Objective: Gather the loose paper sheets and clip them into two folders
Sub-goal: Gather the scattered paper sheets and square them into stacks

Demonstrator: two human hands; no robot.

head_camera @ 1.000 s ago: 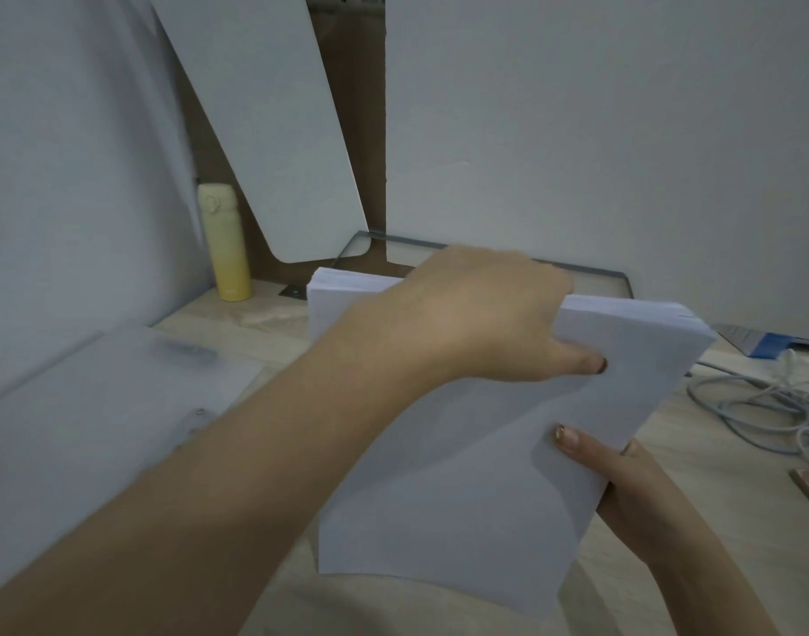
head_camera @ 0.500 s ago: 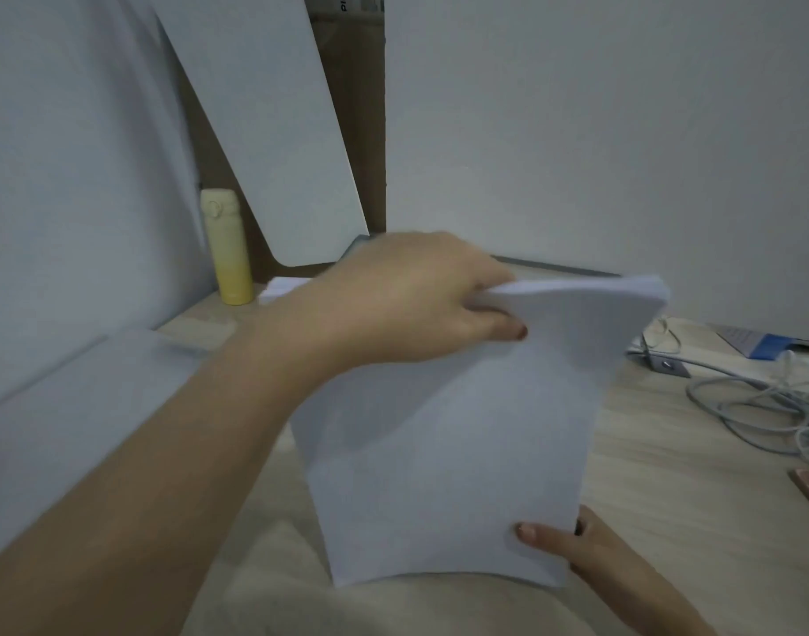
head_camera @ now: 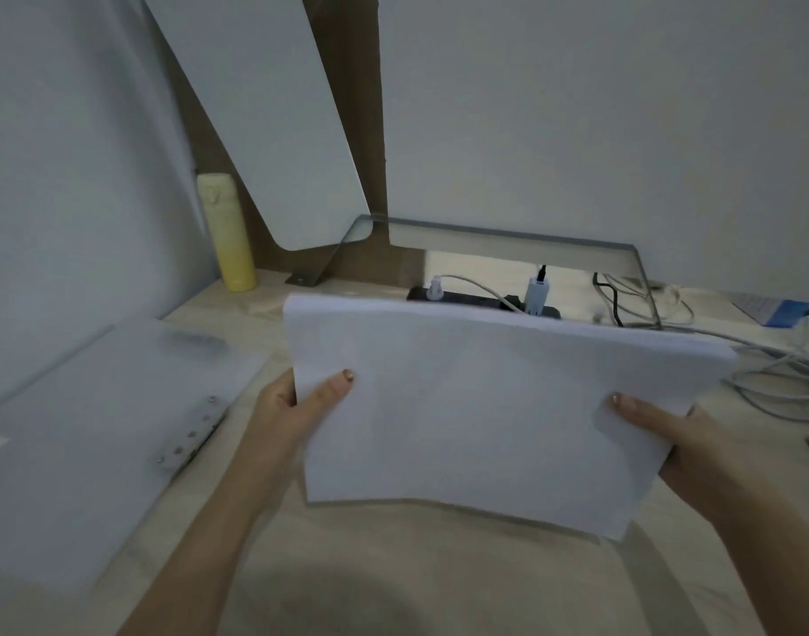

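Note:
A thick stack of white paper sheets (head_camera: 476,406) is held upright on its long edge above the light wooden desk (head_camera: 416,580), tilted towards me. My left hand (head_camera: 297,406) grips the stack's left edge, thumb on the front. My right hand (head_camera: 668,438) grips the right edge in the same way. A translucent folder (head_camera: 86,433) with a metal clip strip along its right side lies flat on the desk to the left, apart from the stack.
A yellow bottle (head_camera: 226,231) stands at the back left by the wall. Behind the stack lies a black power strip (head_camera: 480,298) with plugs, under a glass shelf (head_camera: 508,234). Grey cables (head_camera: 769,378) trail at the right, near a blue booklet (head_camera: 779,309).
My left hand has left the top edge of the stack and now holds its left side. The stack has turned from portrait to landscape, and the right hand moved up its right side.

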